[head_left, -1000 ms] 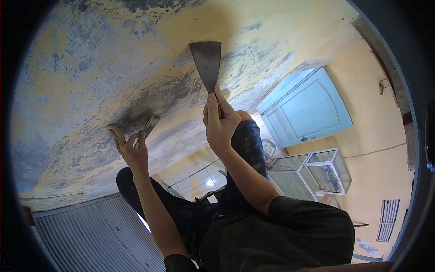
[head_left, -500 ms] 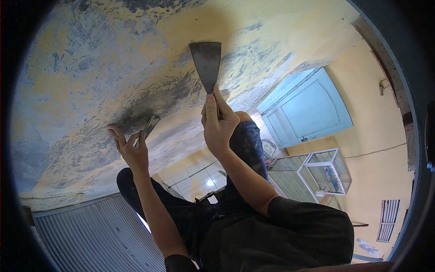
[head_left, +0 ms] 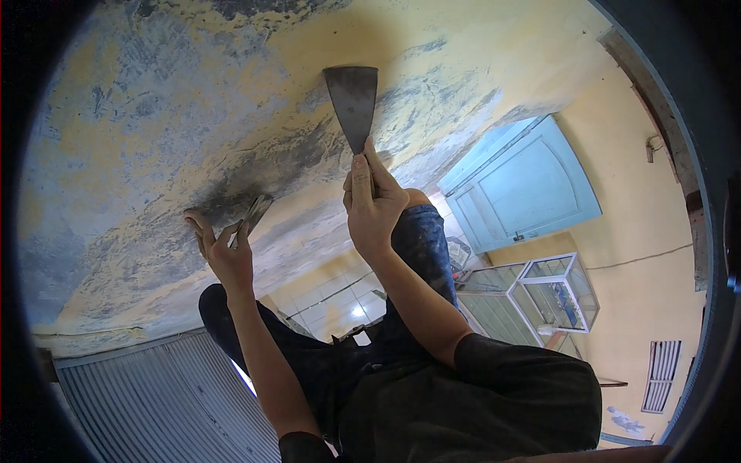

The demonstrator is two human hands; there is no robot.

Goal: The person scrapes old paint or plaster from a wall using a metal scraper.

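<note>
A stained yellow wall (head_left: 177, 85) with grey, rough patches fills the upper left. My right hand (head_left: 373, 208) is closed on the handle of a wide putty knife (head_left: 353, 104), whose dark blade meets the wall at its broad edge. Lower to the left, my left hand (head_left: 224, 247) holds a narrower metal scraper (head_left: 256, 212) between fingers and thumb, against a dark patch; some of its fingertips stretch out to the wall.
My bent knees (head_left: 421, 239) are by the wall, over a tiled floor (head_left: 355, 293). At right are a light blue door (head_left: 517, 185) and glass display case (head_left: 552, 297). A corrugated metal shutter (head_left: 154, 393) spans the lower left.
My right hand and the wide putty knife have shifted slightly upward, and the hand a little left. My left hand stays where it was.
</note>
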